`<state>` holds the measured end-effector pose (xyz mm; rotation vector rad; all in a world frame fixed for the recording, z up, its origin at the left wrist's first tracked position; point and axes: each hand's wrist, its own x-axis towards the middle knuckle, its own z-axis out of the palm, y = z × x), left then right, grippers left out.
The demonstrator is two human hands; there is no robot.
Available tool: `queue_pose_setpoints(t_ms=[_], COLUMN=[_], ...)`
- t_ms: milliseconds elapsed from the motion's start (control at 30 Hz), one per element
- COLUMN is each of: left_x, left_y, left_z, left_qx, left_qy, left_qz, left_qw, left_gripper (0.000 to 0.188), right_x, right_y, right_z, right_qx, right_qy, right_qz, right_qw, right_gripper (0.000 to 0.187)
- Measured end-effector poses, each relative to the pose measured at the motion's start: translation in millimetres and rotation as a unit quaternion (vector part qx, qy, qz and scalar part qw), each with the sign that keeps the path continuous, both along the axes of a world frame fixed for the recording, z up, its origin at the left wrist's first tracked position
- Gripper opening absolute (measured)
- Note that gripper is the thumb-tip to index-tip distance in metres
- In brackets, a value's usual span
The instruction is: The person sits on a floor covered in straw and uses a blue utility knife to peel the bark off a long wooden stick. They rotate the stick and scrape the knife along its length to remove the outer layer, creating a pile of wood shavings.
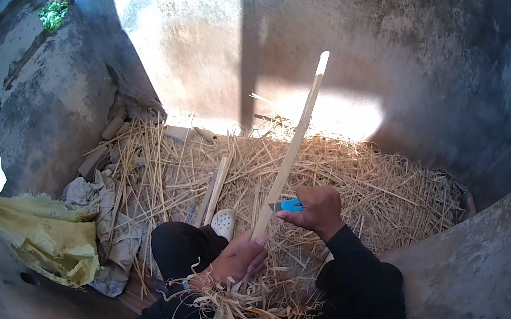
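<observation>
A long, pale bamboo strip (294,149) slants upward from my lap, its upper end a little right of the middle. Low on it, my left hand (241,261) is closed around the strip. My right hand (319,211) grips a blue utility knife (292,205), whose grey blade lies against the strip just above my left hand. Part of the knife's handle is hidden inside the fist. Thin curled shavings (266,305) are heaped over my lap and left wrist, covering the strip's lower end.
Straw-like shavings and thin strips (385,187) cover the floor ahead. Two pale slats (219,184) stand left of a white clog (223,222) on a foot. A torn yellow sheet (49,237) and grey cloth (116,258) lie at the left. Concrete walls (456,71) close in around me.
</observation>
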<state>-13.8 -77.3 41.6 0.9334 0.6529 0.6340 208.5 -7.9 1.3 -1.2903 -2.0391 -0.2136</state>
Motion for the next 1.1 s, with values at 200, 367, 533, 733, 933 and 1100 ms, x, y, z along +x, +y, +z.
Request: queue_pose_setpoints(t_ms=[200, 367, 533, 733, 933, 1100], left_x=[9.9, 20.9, 21.7, 16.3, 16.3, 15.8], left_y=[1.2, -28.0, -21.6, -12.5, -3.1, -10.3], left_z=[-3.2, -10.0, 2.6, 6.5, 18.4, 16.7], left_qx=[0.007, -0.068, -0.071, -0.06, -0.027, -0.032], left_qy=[0.058, -0.019, -0.032, -0.061, -0.04, -0.037], left_qz=[0.001, -0.022, -0.029, -0.026, 0.006, -0.004], left_qw=[0.998, 0.997, 0.997, 0.996, 0.999, 0.999], left_gripper=[0.026, 0.024, 0.023, 0.021, 0.027, 0.026], right_x=[11.7, 69.1, 64.8, 28.7, -6.6, 9.5], right_y=[16.6, 49.4, 43.3, 1.4, -29.1, -8.4], right_z=[-11.9, -28.5, -6.2, 16.1, 16.9, 7.9], right_qx=[0.052, -0.049, -0.052, -0.131, -0.057, -0.015], right_qy=[-0.014, -0.001, 0.054, 0.138, 0.056, 0.051], right_qz=[-0.005, -0.205, -0.197, -0.068, 0.039, -0.026], right_qw=[0.999, 0.978, 0.977, 0.979, 0.996, 0.998], right_gripper=[0.073, 0.072, 0.071, 0.072, 0.071, 0.073])
